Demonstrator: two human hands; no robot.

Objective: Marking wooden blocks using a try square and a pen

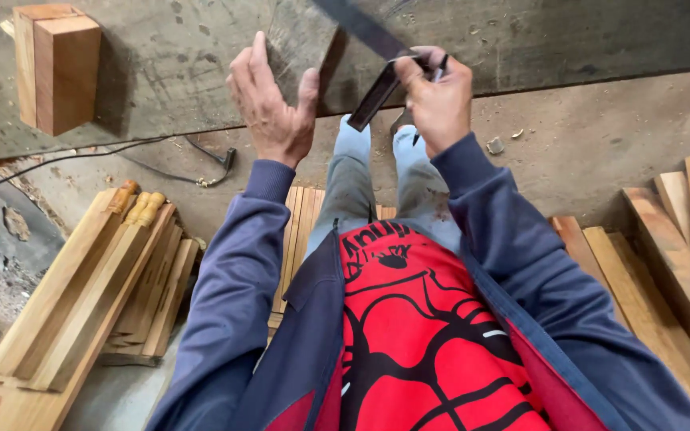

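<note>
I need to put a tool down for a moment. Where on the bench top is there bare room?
The bench top lies bare between the wooden block and the left hand. It is crowded round the right hand, which holds a try square and a pen.

Bare tabletop [169,72] lies open between the wooden block [57,68] at upper left and the hands at top centre. The try square [377,64] crosses the top middle, barring that way. Further right the tabletop runs free to the frame's edge.
</note>
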